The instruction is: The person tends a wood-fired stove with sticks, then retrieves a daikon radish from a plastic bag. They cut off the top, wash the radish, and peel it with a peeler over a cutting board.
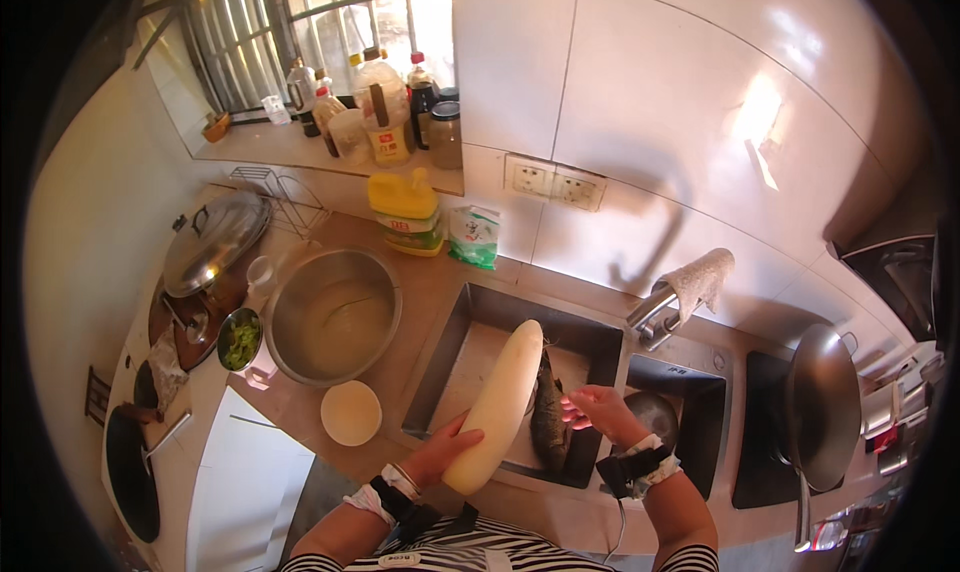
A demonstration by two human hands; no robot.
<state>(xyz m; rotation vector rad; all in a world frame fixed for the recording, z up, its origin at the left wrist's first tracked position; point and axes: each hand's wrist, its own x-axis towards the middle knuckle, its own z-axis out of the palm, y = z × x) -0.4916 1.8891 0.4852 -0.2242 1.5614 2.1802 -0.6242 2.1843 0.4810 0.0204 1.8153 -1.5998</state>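
Note:
A long, smooth, pale vegetable (496,407), a gourd or a large radish, slants over the near left part of the steel sink (439,369). My left hand (444,452) grips its lower end, with the thumb on top. Just right of the vegetable, a dark mottled thing (552,414) that looks like a fish lies in the sink basin, partly hidden by the vegetable. Above the right side of that basin is my right hand (596,413), its fingers loosely bent and apart, with nothing seen in them.
Behind the basins stands a faucet (654,313) with a cloth (701,279) over it. A wok (825,407) rests at the right. Leftward are a large steel basin (334,253) of cloudy water, a pale bowl (351,413) and a bowl of greens (241,343). A yellow jug (405,212) stands behind.

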